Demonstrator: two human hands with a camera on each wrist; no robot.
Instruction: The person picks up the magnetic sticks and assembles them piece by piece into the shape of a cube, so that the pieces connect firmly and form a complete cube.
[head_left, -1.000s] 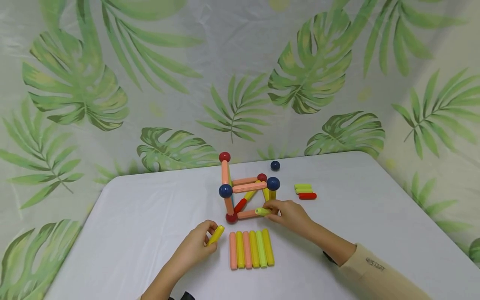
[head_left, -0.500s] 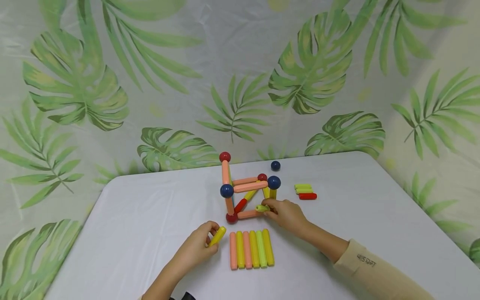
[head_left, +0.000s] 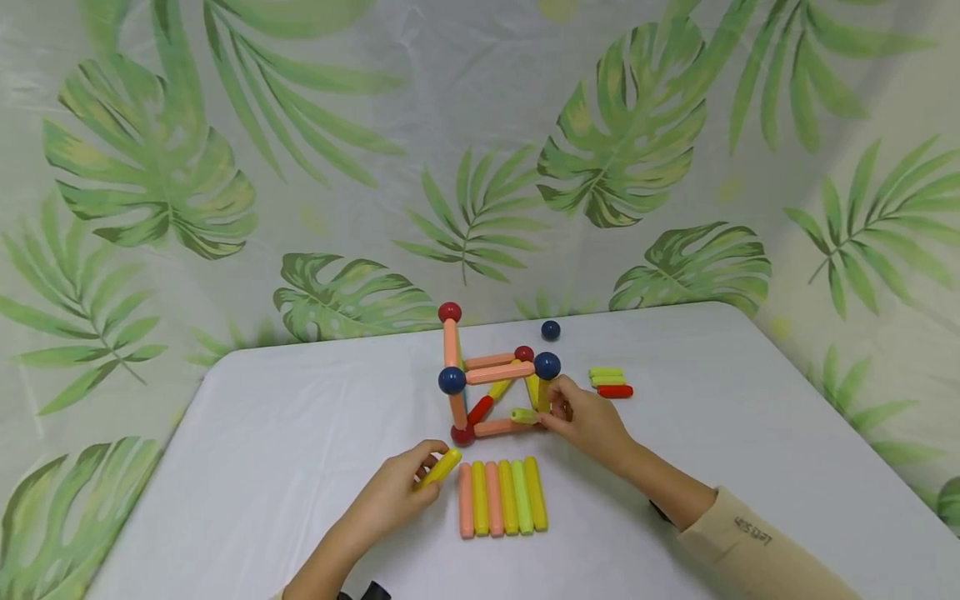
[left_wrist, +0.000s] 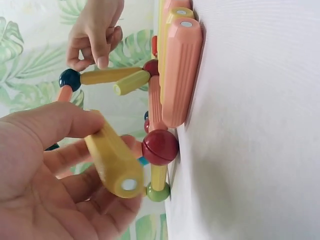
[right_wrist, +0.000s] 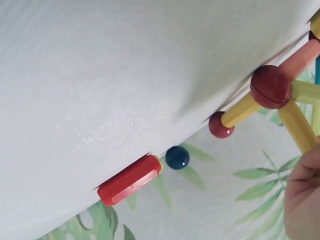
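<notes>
Since a moment ago the right hand point(head_left: 588, 421) has lifted a little, from the base of the rod-and-ball frame point(head_left: 495, 379) up toward its front right post, while the left hand point(head_left: 393, 492) has nudged its yellow rod point(head_left: 440, 467) slightly closer to the row of six rods point(head_left: 502, 497). The right hand now pinches a light green rod point(head_left: 523, 415), holding it at the frame's front right corner just under the dark blue ball point(head_left: 547, 365). The left hand grips the yellow rod between thumb and curled fingers, just left of the row lying on the white bench point(head_left: 262, 433). A loose blue ball point(head_left: 551, 330) and a small stack of three rods point(head_left: 611, 382) sit to the frame's right.
</notes>
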